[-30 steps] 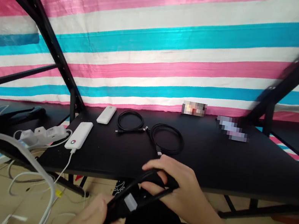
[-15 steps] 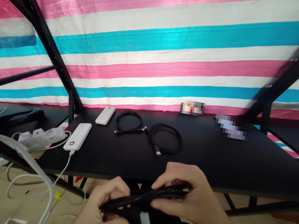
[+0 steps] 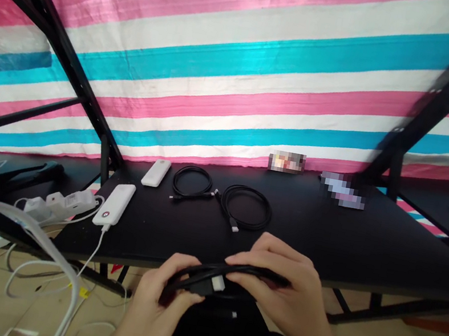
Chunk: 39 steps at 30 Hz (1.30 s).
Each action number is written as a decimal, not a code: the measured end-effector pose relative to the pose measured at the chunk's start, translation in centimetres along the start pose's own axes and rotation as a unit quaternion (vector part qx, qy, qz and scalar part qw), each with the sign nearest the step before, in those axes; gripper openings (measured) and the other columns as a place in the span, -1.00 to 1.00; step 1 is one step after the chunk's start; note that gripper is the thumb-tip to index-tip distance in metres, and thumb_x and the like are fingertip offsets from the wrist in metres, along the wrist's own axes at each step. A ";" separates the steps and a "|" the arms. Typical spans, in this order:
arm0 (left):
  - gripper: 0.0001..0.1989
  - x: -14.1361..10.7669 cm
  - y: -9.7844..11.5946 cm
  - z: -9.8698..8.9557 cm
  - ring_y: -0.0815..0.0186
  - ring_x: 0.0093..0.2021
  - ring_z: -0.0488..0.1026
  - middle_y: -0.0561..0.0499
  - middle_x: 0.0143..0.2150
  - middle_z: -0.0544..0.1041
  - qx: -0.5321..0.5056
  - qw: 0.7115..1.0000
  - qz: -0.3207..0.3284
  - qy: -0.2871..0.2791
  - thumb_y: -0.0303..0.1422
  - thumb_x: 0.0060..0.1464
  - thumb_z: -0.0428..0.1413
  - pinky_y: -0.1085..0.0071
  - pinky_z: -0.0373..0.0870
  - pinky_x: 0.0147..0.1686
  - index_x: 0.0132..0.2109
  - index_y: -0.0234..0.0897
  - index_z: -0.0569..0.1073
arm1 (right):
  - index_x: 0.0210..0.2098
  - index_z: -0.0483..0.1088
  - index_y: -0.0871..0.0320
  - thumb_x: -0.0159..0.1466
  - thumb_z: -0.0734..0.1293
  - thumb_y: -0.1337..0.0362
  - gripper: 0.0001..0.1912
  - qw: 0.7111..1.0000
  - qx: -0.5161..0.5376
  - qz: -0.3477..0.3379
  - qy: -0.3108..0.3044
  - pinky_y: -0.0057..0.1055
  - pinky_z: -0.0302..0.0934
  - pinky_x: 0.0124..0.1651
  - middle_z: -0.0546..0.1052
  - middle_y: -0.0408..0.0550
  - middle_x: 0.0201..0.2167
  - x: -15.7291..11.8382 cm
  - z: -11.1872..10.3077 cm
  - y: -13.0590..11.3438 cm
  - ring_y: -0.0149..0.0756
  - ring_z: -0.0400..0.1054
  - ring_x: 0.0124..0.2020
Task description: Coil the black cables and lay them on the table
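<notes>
3 blk cables in all: 1 in my hands, 2 coiled on the desk (image 3: 315, 242). Held cable (image 3: 197, 272) is bunched lengthwise at the desk's near edge, approx. mid-view, gripped at both ends. 1 pale USB plug (image 3: 218, 283) pokes out to the right b/w my hands; 1 smaller plug tip (image 3: 234, 314) shows just below, nearer me.

Of the 2 coils, left coil (image 3: 193, 197) sits a bit farther off, right coil (image 3: 269, 213) just beside it; ends meet or nearly so, can't tell which. Power banks: 2, both white, at desk's left. Far power bank (image 3: 156, 173) has no lead showing; near power bank (image 3: 114, 205) has 1 white lead (image 3: 102, 236) in its near end. 2 pixelated items at the far right: small box shape (image 3: 287, 162) and flat item (image 3: 342, 190), can't ID either. Left of the desk, approx. 3 white adapters (image 3: 57, 203) in a row.

Hands: 2, both mine. L hand (image 3: 160, 301) comes up from the bottom, fingers curled over the bundle's left end, thumb on the near side, pinching it. R hand (image 3: 287, 277) reaches in from bottom right, knuckles up, fingers bent over the far side, thumb under, pinching the right end.
</notes>
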<state>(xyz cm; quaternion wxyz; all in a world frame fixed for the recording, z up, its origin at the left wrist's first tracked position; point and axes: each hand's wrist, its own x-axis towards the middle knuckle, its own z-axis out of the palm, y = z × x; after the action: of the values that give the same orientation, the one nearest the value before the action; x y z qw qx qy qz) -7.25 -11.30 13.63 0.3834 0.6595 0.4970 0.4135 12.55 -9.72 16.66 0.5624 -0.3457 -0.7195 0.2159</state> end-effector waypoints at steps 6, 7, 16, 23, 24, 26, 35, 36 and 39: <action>-0.82 -0.8 -1.0 0.9 0.37 -0.41 0.50 0.10 -0.33 0.55 0.051 0.988 0.059 0.129 -0.38 0.04 0.15 0.55 0.40 -0.42 -0.16 -0.16 0.47 | -0.36 0.55 0.10 0.11 0.43 0.48 -0.84 0.998 -0.039 0.006 0.040 -0.58 0.14 -0.55 0.39 -0.19 -0.52 0.0 0.1 0.1 -0.51 0.23 -0.57; -0.77 -0.9 -1.3 1.0 0.37 -0.36 0.52 0.09 -0.26 0.56 0.061 0.980 0.081 0.170 -0.39 0.04 0.15 0.55 0.43 -0.38 -0.10 -0.14 0.44 | -0.36 0.55 0.10 0.11 0.42 0.47 -0.85 0.999 -0.033 0.013 0.038 -0.57 0.14 -0.55 0.40 -0.19 -0.52 0.0 0.1 0.2 -0.50 0.23 -0.56; -0.79 -1.1 -2.5 0.4 0.32 -0.35 0.59 0.03 -0.27 0.60 0.174 0.945 0.195 0.196 -0.43 0.15 0.07 0.51 0.52 -0.38 -0.06 -0.18 0.43 | -0.37 0.49 0.09 0.13 0.38 0.49 -0.84 0.999 0.034 0.028 0.012 -0.60 0.03 -0.64 0.36 -0.15 -0.36 -0.6 0.0 0.1 -0.57 0.15 -0.60; -0.73 -0.8 -2.5 0.6 0.32 -0.31 0.57 0.02 -0.26 0.56 0.158 0.941 0.231 0.192 -0.50 0.15 0.04 0.48 0.52 -0.33 -0.01 -0.16 0.39 | -0.44 0.47 0.12 0.10 0.43 0.39 -0.93 0.995 0.047 0.078 -0.035 -0.58 0.06 -0.60 0.33 -0.11 -0.26 -0.6 -0.2 0.0 -0.57 0.13 -0.57; -0.72 -0.6 -2.4 0.6 0.33 -0.28 0.55 0.01 -0.23 0.53 0.150 0.936 0.251 0.195 -0.53 0.14 0.04 0.48 0.50 -0.31 -0.02 -0.16 0.38 | -0.44 0.47 0.12 0.10 0.43 0.39 -0.93 0.995 0.041 0.083 -0.037 -0.58 0.05 -0.60 0.33 -0.11 -0.26 -0.5 -0.2 0.0 -0.58 0.12 -0.58; -0.71 -0.2 -2.1 0.5 0.35 -0.22 0.51 -0.01 -0.18 0.48 0.149 0.926 0.280 0.204 -0.57 0.12 0.03 0.48 0.47 -0.27 -0.05 -0.17 0.39 | -0.45 0.47 0.13 0.10 0.44 0.38 -0.94 0.993 0.041 0.095 -0.052 -0.58 0.05 -0.60 0.35 -0.11 -0.25 -0.5 0.1 -0.1 -0.60 0.09 -0.60; -0.83 0.2 -0.4 1.0 0.45 -0.53 0.33 0.18 -0.49 0.40 -0.048 0.994 0.030 0.096 -0.41 0.12 0.07 0.57 0.27 -0.50 -0.10 -0.17 0.35 | -0.45 0.49 0.15 0.10 0.44 0.37 -0.96 0.991 0.066 0.104 -0.044 -0.57 0.04 -0.62 0.38 -0.10 -0.26 -0.6 0.8 0.6 -0.61 0.09 -0.62; -0.79 0.2 0.0 1.0 0.46 -0.55 0.30 0.21 -0.54 0.36 -0.072 0.996 -0.018 0.056 -0.42 0.04 0.13 0.58 0.23 -0.53 -0.14 -0.18 0.36 | -0.44 0.49 0.15 0.10 0.44 0.36 -0.96 0.992 0.064 0.100 -0.040 -0.57 0.05 -0.61 0.38 -0.09 -0.26 -0.6 0.7 0.7 -0.61 0.10 -0.62; -0.61 0.4 1.0 0.4 0.45 -0.50 0.31 0.21 -0.52 0.37 -0.122 0.985 -0.111 -0.042 -0.49 -0.18 0.21 0.61 0.16 -0.55 -0.15 -0.17 0.35 | -0.43 0.49 0.15 0.12 0.43 0.34 -0.97 0.993 0.056 0.094 -0.033 -0.56 0.05 -0.61 0.38 -0.09 -0.25 -0.5 0.5 1.1 -0.61 0.10 -0.62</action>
<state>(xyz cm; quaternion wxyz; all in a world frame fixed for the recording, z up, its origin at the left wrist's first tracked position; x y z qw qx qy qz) -6.49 -11.20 14.44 0.5256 0.5649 0.4964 0.3977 12.42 -9.35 15.45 0.5342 -0.3721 -0.6888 0.3189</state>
